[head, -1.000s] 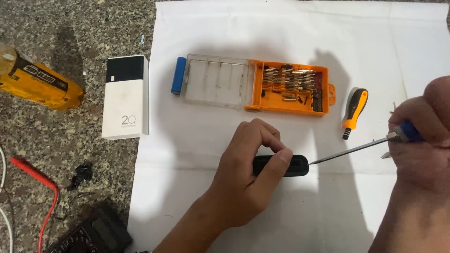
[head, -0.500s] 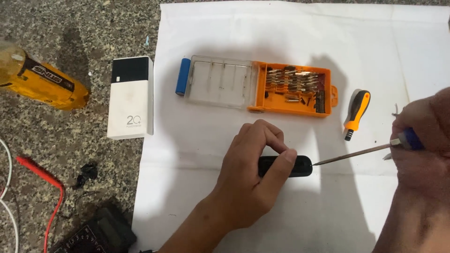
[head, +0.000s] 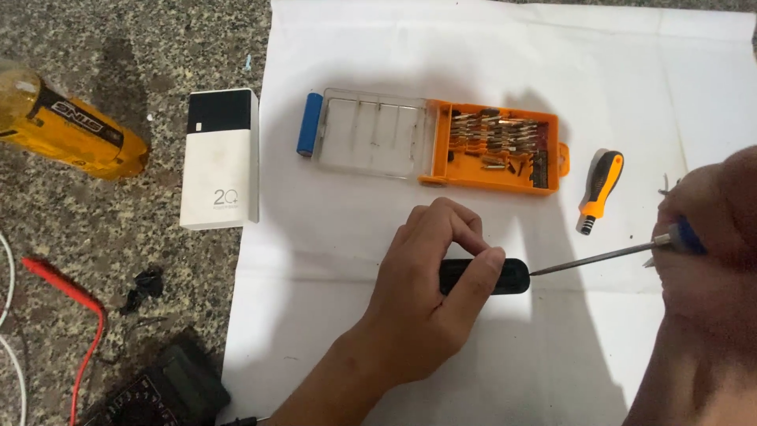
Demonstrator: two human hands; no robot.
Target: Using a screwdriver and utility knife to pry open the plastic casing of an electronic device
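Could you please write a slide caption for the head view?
Left hand steadies small black device; right hand points screwdriver at its end.

Black oblong device (head: 505, 277) (flat), screwdriver (head: 607, 256)

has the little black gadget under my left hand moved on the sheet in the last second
No. The small black device keeps its place below the orange bit case on the white sheet.

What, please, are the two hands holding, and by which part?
The left hand pins the small black device by its left end against the white sheet; the right hand grips the thin screwdriver by its blue handle.
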